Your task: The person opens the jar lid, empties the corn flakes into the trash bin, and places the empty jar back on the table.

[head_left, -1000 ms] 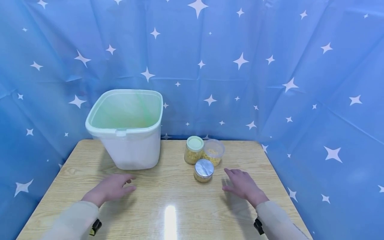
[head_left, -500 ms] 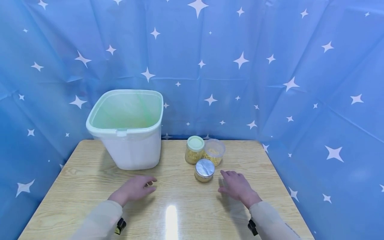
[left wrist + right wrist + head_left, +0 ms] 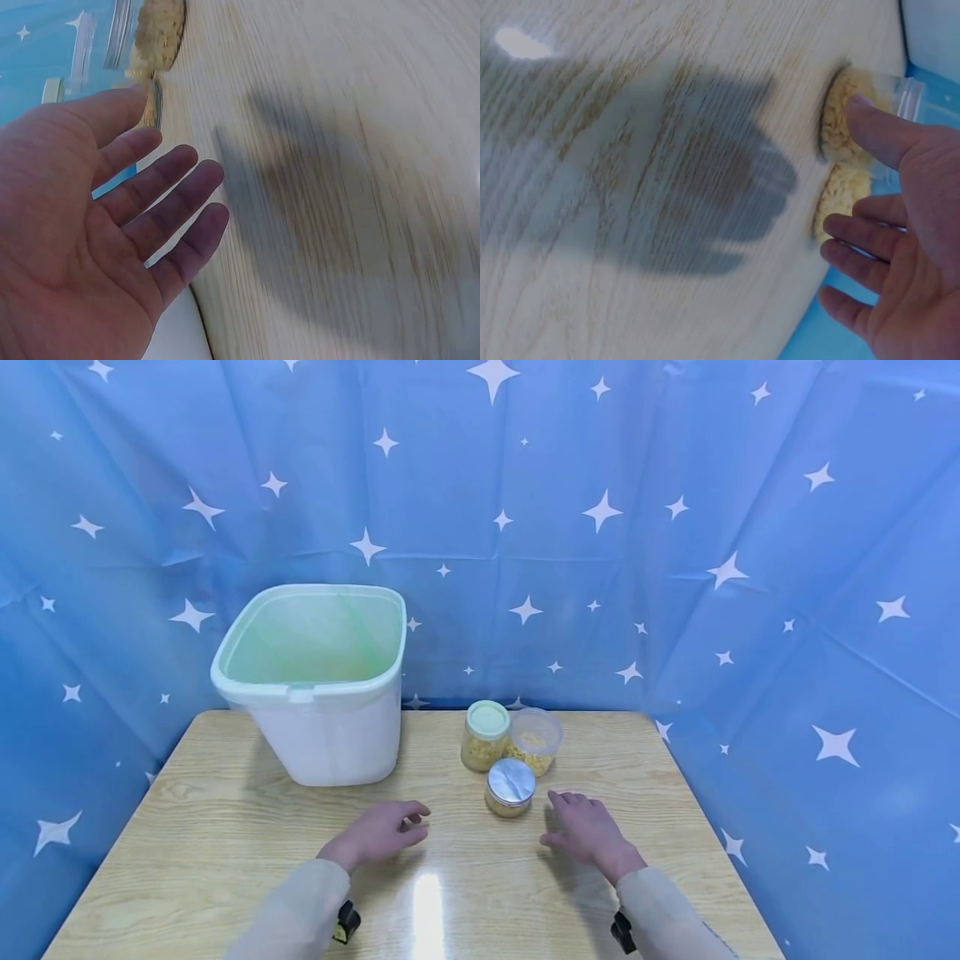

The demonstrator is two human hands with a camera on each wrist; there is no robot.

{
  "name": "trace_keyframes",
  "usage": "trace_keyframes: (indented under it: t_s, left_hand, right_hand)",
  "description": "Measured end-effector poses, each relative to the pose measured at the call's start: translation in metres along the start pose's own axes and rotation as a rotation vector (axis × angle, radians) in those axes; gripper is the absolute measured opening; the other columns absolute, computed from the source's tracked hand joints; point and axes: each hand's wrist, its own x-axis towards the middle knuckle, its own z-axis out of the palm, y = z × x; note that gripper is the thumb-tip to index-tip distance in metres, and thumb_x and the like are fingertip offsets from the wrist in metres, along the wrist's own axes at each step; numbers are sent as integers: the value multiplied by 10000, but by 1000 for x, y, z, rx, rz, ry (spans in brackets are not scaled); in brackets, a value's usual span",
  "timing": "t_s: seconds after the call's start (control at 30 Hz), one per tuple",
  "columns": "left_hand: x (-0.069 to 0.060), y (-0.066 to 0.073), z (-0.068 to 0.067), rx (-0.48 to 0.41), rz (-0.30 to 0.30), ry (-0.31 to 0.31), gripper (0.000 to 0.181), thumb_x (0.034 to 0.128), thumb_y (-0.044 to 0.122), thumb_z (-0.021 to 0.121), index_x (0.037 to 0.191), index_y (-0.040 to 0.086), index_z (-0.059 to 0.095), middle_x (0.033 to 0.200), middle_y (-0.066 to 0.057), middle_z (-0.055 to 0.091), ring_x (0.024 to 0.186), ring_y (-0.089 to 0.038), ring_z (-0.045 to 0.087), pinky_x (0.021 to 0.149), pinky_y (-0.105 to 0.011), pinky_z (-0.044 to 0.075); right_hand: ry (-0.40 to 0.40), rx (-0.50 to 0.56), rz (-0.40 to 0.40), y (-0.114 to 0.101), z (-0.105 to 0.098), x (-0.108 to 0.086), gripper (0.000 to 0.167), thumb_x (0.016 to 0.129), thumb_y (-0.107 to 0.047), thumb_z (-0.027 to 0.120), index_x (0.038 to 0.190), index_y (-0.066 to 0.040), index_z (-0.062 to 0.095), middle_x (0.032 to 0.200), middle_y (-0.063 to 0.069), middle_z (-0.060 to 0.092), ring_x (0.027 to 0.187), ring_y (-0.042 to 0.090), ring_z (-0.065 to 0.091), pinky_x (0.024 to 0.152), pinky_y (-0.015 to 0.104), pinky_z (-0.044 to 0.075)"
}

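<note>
Three small clear jars with yellowish bits inside stand close together right of the table's middle. The nearest is a jar with a silver lid [image 3: 511,785]; behind it are a jar with a pale green lid [image 3: 486,737] and a jar with a translucent top [image 3: 536,742]. My left hand [image 3: 380,833] hovers to the left of the silver-lidded jar, fingers loosely bent and holding nothing. On the other side my right hand [image 3: 587,835] is just right of that jar, apart from it. Its fingers [image 3: 862,238] are relaxed in the right wrist view.
A large white bin [image 3: 322,727] with a pale green rim stands at the back left of the wooden table [image 3: 187,860]. A blue curtain [image 3: 450,485] with white stars hangs behind and along both sides.
My left hand has moved right across the table, toward the jars. My right hand has shifted slightly left and nearer the front. The jars and bin have stayed put.
</note>
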Motion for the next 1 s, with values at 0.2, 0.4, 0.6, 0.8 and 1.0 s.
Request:
trace_keyframes:
  t_s: [0.2, 0.4, 0.6, 0.8, 1.0]
  left_hand:
    - [10, 7, 9, -31, 14, -19, 387, 986, 283, 555, 1294, 52, 588, 1173, -110, 675, 1031, -250, 647, 868, -449, 537]
    - [13, 11, 14, -37, 30, -20, 366, 984, 258, 558, 1270, 32, 598, 1134, -104, 684, 1024, -258, 648, 880, -457, 530]
    - [12, 11, 15, -27, 26, -11, 358, 984, 252, 550, 1267, 41, 605, 1112, -81, 691, 999, -238, 652, 876, -436, 530]
    - [12, 10, 15, -22, 29, -6, 346, 986, 245, 551, 1261, 43, 609, 1104, -69, 693, 996, -236, 656, 880, -428, 530]
    - [14, 10, 16, -42, 38, -25, 348, 996, 266, 553, 1271, 61, 608, 1122, -46, 689, 1011, -209, 652, 876, -387, 540]
  right_hand:
    - [2, 59, 17, 0, 8, 7, 724, 869, -423, 707, 1409, -9, 461, 1394, 224, 532, 1285, 413, 503, 1063, 593, 394]
    - [56, 132, 56, -8, 23, 21, 748, 861, -432, 716, 1405, 14, 462, 1395, 221, 532, 1308, 400, 484, 1088, 586, 370]
    - [176, 248, 119, -14, 39, 32, 726, 844, -421, 731, 1381, 7, 496, 1409, 205, 517, 1340, 386, 434, 1145, 614, 250]
    - [245, 351, 176, -15, 54, 40, 852, 766, -513, 777, 1411, -45, 476, 1410, 183, 510, 1338, 392, 400, 1120, 623, 209]
    - [208, 381, 222, -15, 62, 43, 1012, 703, -633, 766, 1449, -41, 425, 1477, 176, 402, 1335, 392, 340, 1031, 584, 234]
